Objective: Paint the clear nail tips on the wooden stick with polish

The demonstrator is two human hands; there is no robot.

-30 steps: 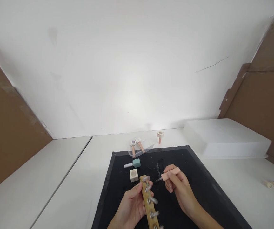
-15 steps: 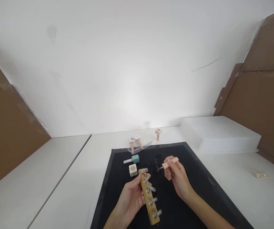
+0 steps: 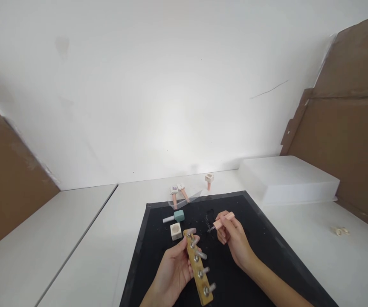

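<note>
My left hand (image 3: 172,268) is closed on the upper part of a yellowish wooden strip (image 3: 199,275) fitted with a row of several clear nail tips on round metal bases. Between the thumb and fingers of my right hand (image 3: 235,238) is a pink-handled nail polish brush (image 3: 224,220). Its dark, thin tip points left toward the strip, apart from it. Just beyond my left hand stands a white cube-shaped bottle (image 3: 175,231) with a round mark on its face. Behind that, a green bottle (image 3: 179,215) with a pale grey cap lies on its side.
Two white bottles with pink caps (image 3: 175,200) lie by a clear plastic piece (image 3: 195,197) at the black mat's (image 3: 254,204) back edge. Another pink-capped bottle (image 3: 209,179) stands behind. A white box (image 3: 299,183) and small cream rings (image 3: 340,231) are on the right.
The whole view has shifted slightly, so things appear a little further left. Both hands keep their holds; the brush stays near the strip without touching it.
</note>
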